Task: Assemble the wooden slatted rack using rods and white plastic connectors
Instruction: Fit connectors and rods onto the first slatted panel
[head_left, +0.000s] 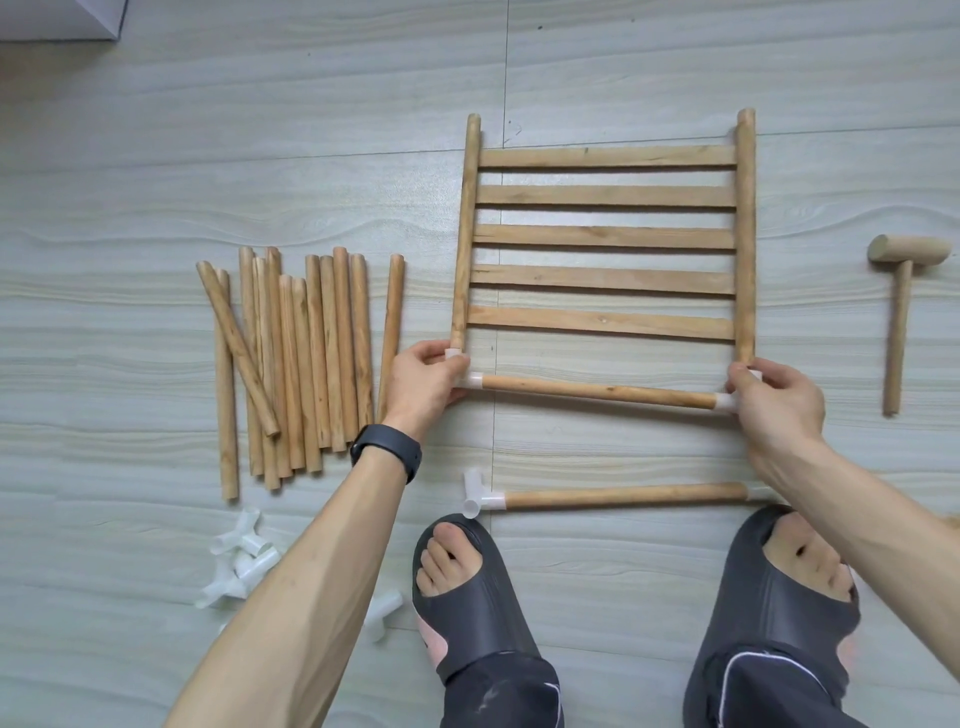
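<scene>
A wooden slatted panel (605, 236) lies flat on the floor, several slats between two side rods. Along its near edge runs a rod (597, 391) with a white plastic connector at each end. My left hand (423, 382) grips the left connector (470, 378), which sits on the panel's left side rod. My right hand (774, 402) grips the right connector (727, 401) at the foot of the right side rod. A second rod (623, 495) with a white connector (480, 499) on its left end lies nearer to me.
A pile of loose wooden rods (296, 358) lies to the left. Several loose white connectors (241, 558) sit at the lower left by my left forearm. A wooden mallet (901, 312) rests at the right. My feet in dark slippers (462, 587) are below.
</scene>
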